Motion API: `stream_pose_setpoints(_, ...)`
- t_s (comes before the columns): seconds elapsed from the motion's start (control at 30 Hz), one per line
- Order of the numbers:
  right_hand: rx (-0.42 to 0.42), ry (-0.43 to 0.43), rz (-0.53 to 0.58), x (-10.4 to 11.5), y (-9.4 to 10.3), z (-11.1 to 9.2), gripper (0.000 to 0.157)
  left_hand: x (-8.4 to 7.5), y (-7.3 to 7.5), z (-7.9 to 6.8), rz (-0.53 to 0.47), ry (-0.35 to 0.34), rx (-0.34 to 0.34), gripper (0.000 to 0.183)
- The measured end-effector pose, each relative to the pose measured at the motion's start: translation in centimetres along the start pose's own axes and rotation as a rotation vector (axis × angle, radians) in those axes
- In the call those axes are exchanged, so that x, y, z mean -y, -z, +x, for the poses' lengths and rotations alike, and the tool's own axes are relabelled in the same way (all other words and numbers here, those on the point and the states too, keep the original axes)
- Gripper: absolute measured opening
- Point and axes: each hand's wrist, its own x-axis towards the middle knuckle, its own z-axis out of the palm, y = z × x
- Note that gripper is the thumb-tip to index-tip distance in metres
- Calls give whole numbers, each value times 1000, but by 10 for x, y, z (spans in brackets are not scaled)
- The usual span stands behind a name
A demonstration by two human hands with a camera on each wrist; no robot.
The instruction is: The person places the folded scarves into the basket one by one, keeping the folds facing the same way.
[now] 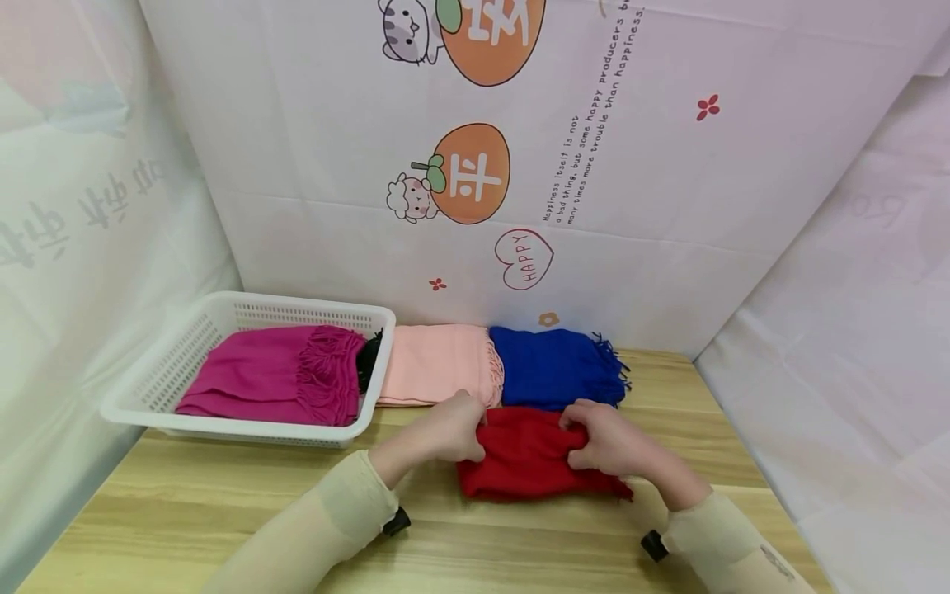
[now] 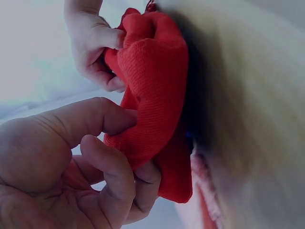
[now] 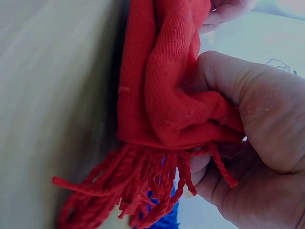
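Note:
Between both hands is a folded red scarf [image 1: 523,462] with a fringe at its right end. My left hand [image 1: 454,429] pinches its left side, thumb in front and fingers behind, as the left wrist view shows. On the other side my right hand [image 1: 612,441] grips the scarf near the fringe [image 3: 138,176]. In the wrist views the scarf's near side bulges in soft folds. Just behind it lie a folded blue scarf [image 1: 552,367] and a folded pink scarf [image 1: 438,363], side by side.
A white plastic basket [image 1: 252,431] stands at the left, holding a folded magenta scarf [image 1: 260,371] and something black [image 1: 367,359] at its right end. White printed cloth [image 1: 334,165] hangs behind and at both sides of the wooden table [image 1: 445,553].

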Motion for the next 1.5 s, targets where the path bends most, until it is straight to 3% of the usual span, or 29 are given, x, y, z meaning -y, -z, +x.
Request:
stream_pose_setpoints(0.67, -58, -1, -7, 54, 32, 47, 28, 19, 81, -23, 1, 21, -40, 20)
stream_pose_setpoints(0.93, -68, 12, -1, 74, 37, 68, 27, 36, 106, -32, -34, 24, -16, 19)
stream_pose_setpoints(1.1, -61, 4, -10, 90, 39, 80, 26, 45, 121, -38, -84, 64, 14, 21)
stream_pose_setpoints(1.33, -60, 4, -5, 104, 43, 97, 27, 58, 140, -45, -23, 54, 5, 30)
stream_pose_setpoints(1.5, -58, 19, 27, 113, 46, 107, 26, 67, 152, -51, -48, 48, 11, 26)
